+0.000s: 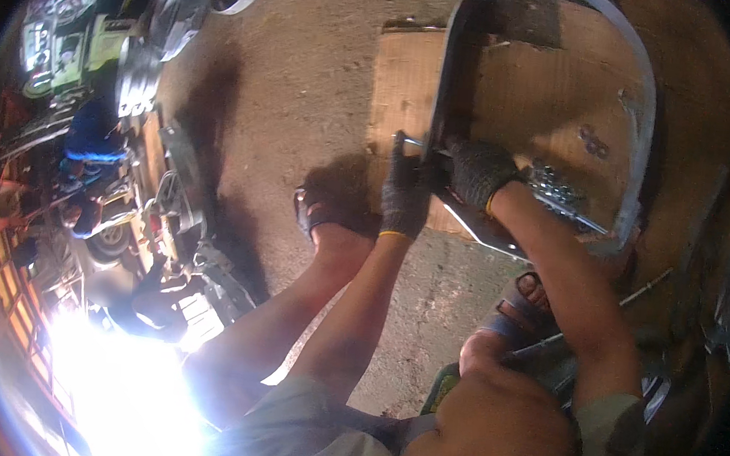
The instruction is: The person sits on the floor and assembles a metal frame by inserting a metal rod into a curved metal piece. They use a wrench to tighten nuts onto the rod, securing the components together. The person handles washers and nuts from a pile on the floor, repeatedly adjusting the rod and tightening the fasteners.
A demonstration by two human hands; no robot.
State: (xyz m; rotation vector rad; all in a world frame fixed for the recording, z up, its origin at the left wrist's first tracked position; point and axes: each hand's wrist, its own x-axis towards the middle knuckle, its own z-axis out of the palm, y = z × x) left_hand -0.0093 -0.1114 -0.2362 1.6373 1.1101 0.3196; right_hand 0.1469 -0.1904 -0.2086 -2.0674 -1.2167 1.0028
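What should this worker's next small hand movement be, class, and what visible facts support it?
Probably a short turn of the slim metal tool by the left hand, since that gloved hand grips it at the curved metal frame while the right hand presses the frame's lower corner onto the cardboard.

Both gloves, the left hand's (405,199) and the right hand's (479,170), are dark grey knit with a yellow band at the cuff. The curved metal frame (645,104) is pale silver-grey. The cardboard (404,77) under it is light brown, on grey-brown concrete floor (308,78). The sandals (315,211) are black. The shirt sleeve (607,418) is olive. At far left, a blue garment (89,133).
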